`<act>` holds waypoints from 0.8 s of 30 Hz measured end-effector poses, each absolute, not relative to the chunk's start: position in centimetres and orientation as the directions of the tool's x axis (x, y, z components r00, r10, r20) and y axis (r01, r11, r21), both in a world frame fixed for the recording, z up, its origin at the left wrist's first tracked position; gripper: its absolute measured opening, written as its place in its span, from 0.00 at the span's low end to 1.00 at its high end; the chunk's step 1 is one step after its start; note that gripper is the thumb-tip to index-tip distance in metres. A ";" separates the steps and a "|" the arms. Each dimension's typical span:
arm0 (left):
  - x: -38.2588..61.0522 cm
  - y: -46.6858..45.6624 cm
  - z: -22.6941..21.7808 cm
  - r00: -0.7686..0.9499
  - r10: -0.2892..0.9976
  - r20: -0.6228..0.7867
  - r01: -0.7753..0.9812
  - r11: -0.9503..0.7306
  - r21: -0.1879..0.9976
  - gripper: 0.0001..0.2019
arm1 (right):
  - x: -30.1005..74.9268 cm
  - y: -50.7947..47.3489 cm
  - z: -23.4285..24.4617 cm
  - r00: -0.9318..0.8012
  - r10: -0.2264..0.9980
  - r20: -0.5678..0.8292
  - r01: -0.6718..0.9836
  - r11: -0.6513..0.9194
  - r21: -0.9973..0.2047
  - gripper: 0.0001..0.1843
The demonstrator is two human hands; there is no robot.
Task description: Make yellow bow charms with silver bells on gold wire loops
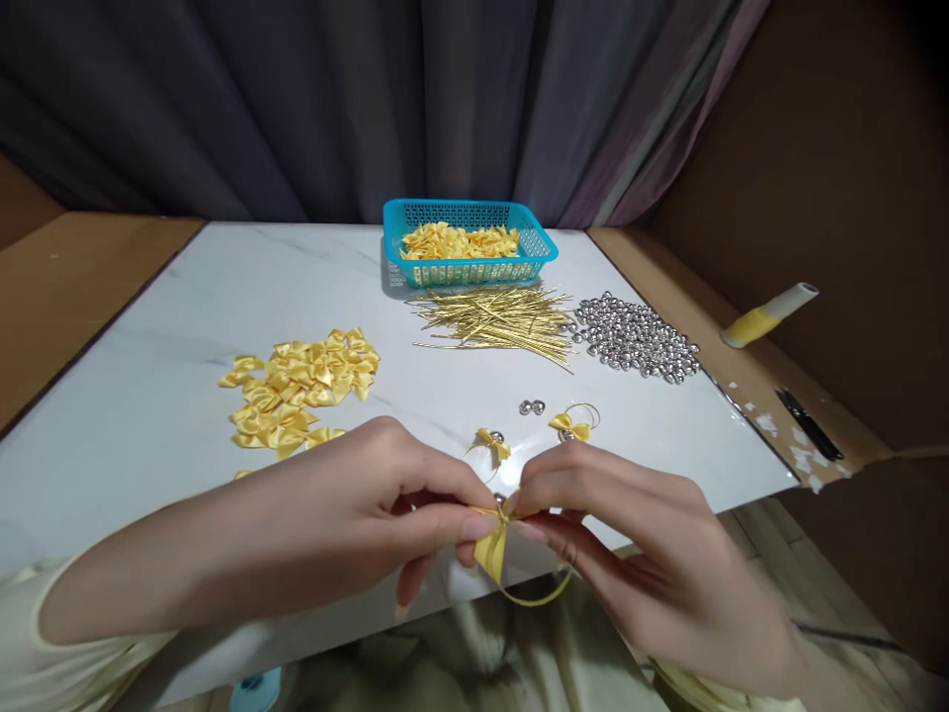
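Pinching from both sides, the left hand (356, 504) and right hand (630, 534) meet over the near edge of the table (148, 396), fingertips closed on one yellow bow (493, 549). It hangs between them, equally near each, its gold wire loop (534, 596) curving below toward the right hand.

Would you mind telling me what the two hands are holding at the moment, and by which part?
Both the left hand and the right hand pinch one yellow ribbon bow at its top, where a gold wire loop hangs from it.
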State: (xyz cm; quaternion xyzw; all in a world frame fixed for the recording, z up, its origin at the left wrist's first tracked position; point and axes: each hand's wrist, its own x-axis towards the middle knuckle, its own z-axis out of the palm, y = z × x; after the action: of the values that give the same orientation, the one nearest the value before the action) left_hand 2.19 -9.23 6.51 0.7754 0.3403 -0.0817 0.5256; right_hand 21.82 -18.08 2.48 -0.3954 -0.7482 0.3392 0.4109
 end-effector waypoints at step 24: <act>2.7 -9.9 6.2 0.761 0.442 -0.475 0.633 -0.346 0.692 0.19 | 20.9 -18.1 0.7 -0.083 0.926 0.368 0.298 0.375 -0.878 0.06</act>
State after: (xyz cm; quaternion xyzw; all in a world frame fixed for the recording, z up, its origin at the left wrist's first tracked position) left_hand 2.71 -9.90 6.23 0.8141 0.3302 -0.1022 0.4666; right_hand 20.87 -18.14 0.70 -0.4607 -0.6645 0.3164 0.4961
